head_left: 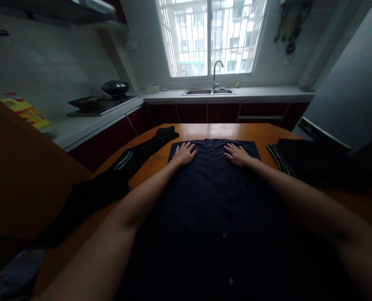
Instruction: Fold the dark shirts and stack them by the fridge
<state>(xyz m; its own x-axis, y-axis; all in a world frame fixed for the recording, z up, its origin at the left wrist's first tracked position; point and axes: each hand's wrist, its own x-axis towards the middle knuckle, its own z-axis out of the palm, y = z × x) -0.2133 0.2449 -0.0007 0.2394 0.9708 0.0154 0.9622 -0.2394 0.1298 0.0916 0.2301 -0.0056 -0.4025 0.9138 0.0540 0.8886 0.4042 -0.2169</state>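
A dark navy button-up shirt (211, 188) lies spread out on the wooden table (211, 130), its front placket running down the middle. Two pale buttons show low on the front. My left hand (185, 154) rests flat on the far left part of the shirt with its fingers spread. On the far right part lies my right hand (237, 154), palm down, fingers also spread. Neither hand grips the cloth. The near part of the shirt is too dark to make out well.
A black garment with light stripes (123, 161) stretches along the table's left side. Dark folded clothes (314, 161) lie at the right. Beyond the table are a counter with a sink (198, 91), and a stove (102, 105) with pans at the left.
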